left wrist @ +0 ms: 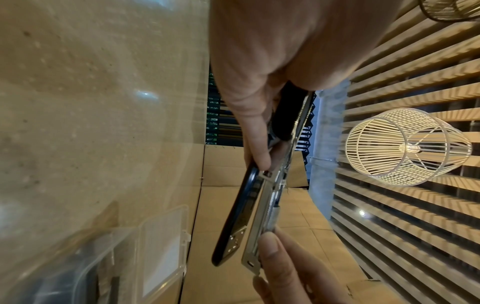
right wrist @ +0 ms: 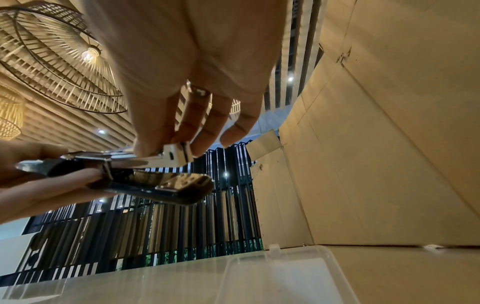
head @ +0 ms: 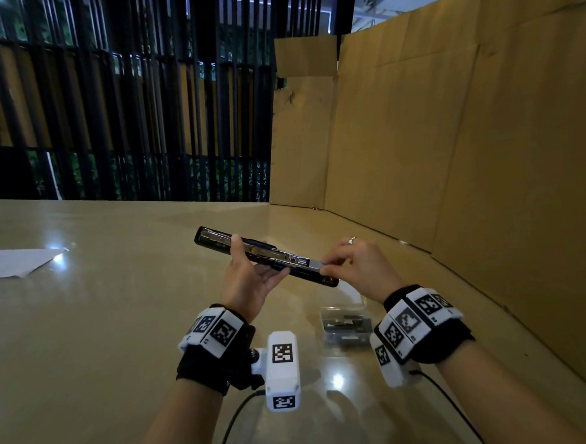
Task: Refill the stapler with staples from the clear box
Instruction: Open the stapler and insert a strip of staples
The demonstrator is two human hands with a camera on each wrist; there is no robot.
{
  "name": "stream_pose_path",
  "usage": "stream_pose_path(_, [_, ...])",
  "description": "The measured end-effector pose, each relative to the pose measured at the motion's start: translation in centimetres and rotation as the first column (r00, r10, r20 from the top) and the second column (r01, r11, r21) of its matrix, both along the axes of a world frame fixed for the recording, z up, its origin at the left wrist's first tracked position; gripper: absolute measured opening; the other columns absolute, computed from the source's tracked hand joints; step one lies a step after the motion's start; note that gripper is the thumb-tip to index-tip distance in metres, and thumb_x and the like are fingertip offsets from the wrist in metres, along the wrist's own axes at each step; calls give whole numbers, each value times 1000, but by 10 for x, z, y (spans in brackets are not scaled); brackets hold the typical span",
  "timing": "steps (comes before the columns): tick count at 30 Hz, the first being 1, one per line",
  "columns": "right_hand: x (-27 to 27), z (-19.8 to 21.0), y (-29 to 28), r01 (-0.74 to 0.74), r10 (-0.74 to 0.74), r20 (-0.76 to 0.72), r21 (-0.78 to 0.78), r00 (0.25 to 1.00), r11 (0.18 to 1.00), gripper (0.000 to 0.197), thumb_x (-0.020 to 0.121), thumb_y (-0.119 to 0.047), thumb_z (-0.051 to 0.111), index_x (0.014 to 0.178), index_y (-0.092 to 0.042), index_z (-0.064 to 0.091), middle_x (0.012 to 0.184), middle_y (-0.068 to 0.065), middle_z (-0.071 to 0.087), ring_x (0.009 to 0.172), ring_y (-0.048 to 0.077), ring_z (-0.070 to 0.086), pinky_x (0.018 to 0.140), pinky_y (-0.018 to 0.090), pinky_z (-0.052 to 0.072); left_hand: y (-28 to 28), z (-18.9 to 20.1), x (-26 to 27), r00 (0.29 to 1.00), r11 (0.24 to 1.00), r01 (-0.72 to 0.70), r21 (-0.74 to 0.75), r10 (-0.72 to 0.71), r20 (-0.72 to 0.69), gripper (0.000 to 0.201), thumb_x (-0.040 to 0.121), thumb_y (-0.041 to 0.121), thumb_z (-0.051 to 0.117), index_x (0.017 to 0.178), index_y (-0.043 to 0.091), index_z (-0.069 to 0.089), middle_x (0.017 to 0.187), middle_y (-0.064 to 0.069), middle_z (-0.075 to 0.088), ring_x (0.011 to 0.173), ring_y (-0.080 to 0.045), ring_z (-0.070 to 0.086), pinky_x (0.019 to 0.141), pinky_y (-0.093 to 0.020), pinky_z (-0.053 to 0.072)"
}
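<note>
A black stapler (head: 266, 254) is swung open flat and held above the table. My left hand (head: 250, 276) grips its middle from below, thumb on the far side. My right hand (head: 352, 262) pinches the near front end of the silver magazine rail between thumb and forefinger. The left wrist view shows the stapler (left wrist: 249, 216) edge-on with the right thumb (left wrist: 272, 253) on the rail. From the right wrist, my fingers (right wrist: 166, 133) close on the rail tip of the stapler (right wrist: 161, 185). I cannot tell whether a staple strip lies under them. The clear box (head: 346, 325) of staples lies open on the table beneath my right wrist.
A cardboard wall (head: 451, 143) closes off the right side and back right. A white paper sheet (head: 13, 263) lies at the far left of the tan table (head: 102, 319). Black vertical slats stand behind the table. The box's open lid (right wrist: 259, 273) lies flat.
</note>
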State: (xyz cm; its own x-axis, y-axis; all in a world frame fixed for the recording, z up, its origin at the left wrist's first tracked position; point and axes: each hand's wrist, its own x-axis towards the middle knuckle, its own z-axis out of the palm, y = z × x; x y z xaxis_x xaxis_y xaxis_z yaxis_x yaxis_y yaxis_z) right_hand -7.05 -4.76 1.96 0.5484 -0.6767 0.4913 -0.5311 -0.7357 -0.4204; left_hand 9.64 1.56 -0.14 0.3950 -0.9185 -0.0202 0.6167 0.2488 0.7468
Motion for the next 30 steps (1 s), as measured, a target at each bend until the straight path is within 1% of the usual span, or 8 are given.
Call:
stream_pose_path(6, [3, 2, 1, 32, -30, -46, 45, 998, 998, 15, 78, -19, 68, 91, -12, 72, 72, -16, 48, 81, 12, 52, 77, 25, 43, -2, -1, 0, 1000, 1000, -20, 10, 20, 16, 52, 96, 51, 28, 107, 4, 47, 111, -29, 56, 103, -36, 57, 73, -33, 52])
stream_pose_path(10, [6, 0, 3, 27, -27, -22, 16, 999, 1000, 21, 79, -18, 66, 100, -15, 69, 77, -13, 49, 85, 13, 53, 78, 27, 42, -3, -3, 3, 1000, 1000, -25, 1, 25, 2, 52, 96, 51, 28, 103, 4, 49, 111, -29, 57, 91, -32, 62, 70, -32, 53])
stream_pose_path(13, [8, -2, 4, -32, 32, -12, -17, 999, 999, 32, 81, -15, 63, 112, -21, 64, 94, -7, 47, 89, 9, 46, 80, 22, 35, -3, -3, 4, 1000, 1000, -25, -9, 25, -13, 54, 96, 53, 27, 100, 4, 50, 103, -26, 60, 86, -29, 63, 69, -31, 55])
stream_pose_path(16, [10, -5, 5, -102, 100, -40, -64, 994, 993, 31, 82, -9, 62, 109, -23, 66, 102, -4, 43, 89, 13, 47, 82, 24, 40, -2, -1, 5, 1000, 1000, -18, -23, 18, -13, 53, 95, 54, 26, 93, 8, 50, 94, -23, 62, 84, -27, 64, 64, -29, 58])
stream_pose_path(19, [12, -7, 4, -119, 113, -55, -120, 992, 986, 30, 82, -7, 61, 106, -23, 68, 104, -5, 40, 85, 19, 52, 79, 27, 45, -2, 1, 6, 1000, 999, -23, -26, 23, -3, 53, 95, 54, 25, 96, 7, 51, 91, -22, 62, 82, -27, 64, 60, -27, 60])
stream_pose_path(23, [10, -10, 2, -116, 117, 1, -110, 993, 987, 23, 82, -12, 62, 102, -21, 68, 97, -8, 49, 80, 12, 48, 77, 26, 41, -2, 3, 13, 998, 999, -49, -22, 50, 36, 57, 94, 56, 25, 107, 6, 49, 88, -21, 64, 79, -27, 65, 56, -25, 60])
stream_pose_path(27, [12, -19, 7, -147, 155, 48, -143, 987, 979, 24, 79, -14, 66, 102, -20, 69, 90, -5, 62, 83, 13, 50, 75, 26, 41, -2, 1, 20, 979, 995, -101, -19, 103, 177, 50, 95, 57, 21, 94, 17, 51, 67, -8, 74, 60, -15, 71, 54, -23, 57])
stream_pose_path(30, [19, -29, 15, -150, 179, 97, -248, 979, 957, 27, 73, -20, 67, 99, -16, 70, 89, 7, 68, 81, 18, 50, 70, 17, 34, -2, -1, 23, 956, 988, -153, -20, 153, 250, 43, 97, 52, 21, 91, 18, 46, 59, 0, 74, 38, -3, 59, 43, -14, 49])
